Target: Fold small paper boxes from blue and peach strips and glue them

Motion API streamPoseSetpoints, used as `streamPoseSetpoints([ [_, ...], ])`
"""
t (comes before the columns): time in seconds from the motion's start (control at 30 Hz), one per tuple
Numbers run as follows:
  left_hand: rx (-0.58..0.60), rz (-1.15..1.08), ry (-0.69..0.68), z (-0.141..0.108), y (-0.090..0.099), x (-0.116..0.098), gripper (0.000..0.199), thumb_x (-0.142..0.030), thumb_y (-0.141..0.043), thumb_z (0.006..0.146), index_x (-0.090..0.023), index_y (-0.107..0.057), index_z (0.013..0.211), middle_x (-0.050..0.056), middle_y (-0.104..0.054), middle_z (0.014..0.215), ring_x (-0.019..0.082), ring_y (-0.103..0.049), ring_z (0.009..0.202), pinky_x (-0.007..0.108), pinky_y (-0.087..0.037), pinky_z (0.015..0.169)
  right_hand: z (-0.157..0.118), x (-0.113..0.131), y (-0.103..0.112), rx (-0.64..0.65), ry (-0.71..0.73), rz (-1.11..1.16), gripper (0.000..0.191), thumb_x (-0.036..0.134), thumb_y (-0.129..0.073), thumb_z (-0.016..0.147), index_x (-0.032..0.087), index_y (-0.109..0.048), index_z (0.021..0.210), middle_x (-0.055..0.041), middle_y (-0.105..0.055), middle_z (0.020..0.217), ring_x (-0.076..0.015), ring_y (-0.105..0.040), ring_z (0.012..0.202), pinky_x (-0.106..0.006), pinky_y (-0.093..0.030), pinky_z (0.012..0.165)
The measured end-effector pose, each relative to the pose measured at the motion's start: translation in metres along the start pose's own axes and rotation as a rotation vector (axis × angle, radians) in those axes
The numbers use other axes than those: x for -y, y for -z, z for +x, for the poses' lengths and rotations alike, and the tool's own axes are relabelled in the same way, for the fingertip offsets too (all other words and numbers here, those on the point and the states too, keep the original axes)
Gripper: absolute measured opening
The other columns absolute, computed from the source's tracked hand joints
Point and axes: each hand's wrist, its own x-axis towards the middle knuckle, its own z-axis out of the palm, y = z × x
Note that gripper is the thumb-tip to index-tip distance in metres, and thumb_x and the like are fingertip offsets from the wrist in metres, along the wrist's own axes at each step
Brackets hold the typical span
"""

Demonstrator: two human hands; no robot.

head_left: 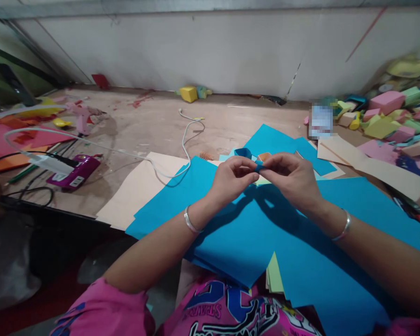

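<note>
A small blue paper piece (259,166) is pinched between my two hands, over the large blue sheets (227,238). The fingertips of my left hand (233,179) grip its left side, and those of my right hand (294,179) grip its right side. My fingers cover much of its shape. Just behind my hands stand a folded blue paper shape (242,153) and an orange one (265,157). Peach sheets (136,189) stick out from under the blue ones at the left.
A white cable (185,140) runs from a purple power strip (79,172) on the left. A pink glue gun (80,116) lies behind it. Many folded paper pieces (387,101) are heaped at the right, beside a peach strip (378,168). A yellow box (188,94) sits by the wall.
</note>
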Motion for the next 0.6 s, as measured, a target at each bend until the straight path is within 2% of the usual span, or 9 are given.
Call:
streamPoseSetpoints([
  [0.13,0.000,0.018,-0.012,0.0008,0.0008,0.0007,0.015,-0.012,-0.077,0.066,-0.017,-0.071,0.079,0.002,-0.066,0.089,0.013,-0.066,0.078,0.028,-0.055,0.076,0.0022,-0.0004,0.0010,-0.007,-0.075,0.134,0.014,0.020,-0.081,0.070,0.022,-0.068,0.076,0.0013,-0.070,0.075,-0.0145,-0.066,0.071,-0.031,-0.056,0.069],
  [0.27,-0.044,0.200,-0.032,0.0013,0.0030,-0.0019,0.008,-0.013,-0.075,0.070,-0.018,-0.072,0.075,-0.002,-0.055,0.071,0.007,-0.051,0.060,0.022,-0.043,0.056,0.0038,0.0005,0.0016,0.058,-0.115,0.178,0.014,0.022,-0.080,0.071,0.021,-0.069,0.079,0.0002,-0.071,0.078,-0.0149,-0.067,0.074,-0.032,-0.056,0.073],
  [0.37,-0.069,0.347,-0.137,0.0005,0.0036,-0.0060,0.010,-0.009,-0.073,0.067,-0.018,-0.071,0.070,-0.002,-0.054,0.076,0.005,-0.044,0.057,0.021,-0.038,0.052,0.0038,0.0008,0.0023,0.108,-0.097,0.144,0.013,0.023,-0.078,0.073,0.021,-0.070,0.084,-0.0016,-0.072,0.084,-0.0162,-0.067,0.079,-0.033,-0.056,0.074],
  [0.47,-0.037,0.406,-0.194,-0.0016,0.0024,-0.0088,0.010,-0.006,-0.069,0.068,-0.016,-0.068,0.070,0.002,-0.062,0.092,0.004,-0.047,0.055,0.023,-0.041,0.052,0.0029,0.0012,0.0032,0.130,-0.073,0.074,0.008,0.023,-0.076,0.076,0.020,-0.070,0.081,-0.0020,-0.071,0.083,-0.0156,-0.065,0.077,-0.033,-0.055,0.073],
  [0.6,0.049,0.322,-0.067,-0.0030,-0.0001,-0.0068,0.011,-0.006,-0.062,0.072,-0.017,-0.064,0.076,0.000,-0.066,0.071,0.011,-0.062,0.058,0.024,-0.050,0.057,0.0028,0.0038,0.0039,0.130,-0.085,0.046,0.008,0.025,-0.075,0.076,0.020,-0.070,0.079,-0.0026,-0.071,0.082,-0.0162,-0.065,0.077,-0.033,-0.054,0.072],
])
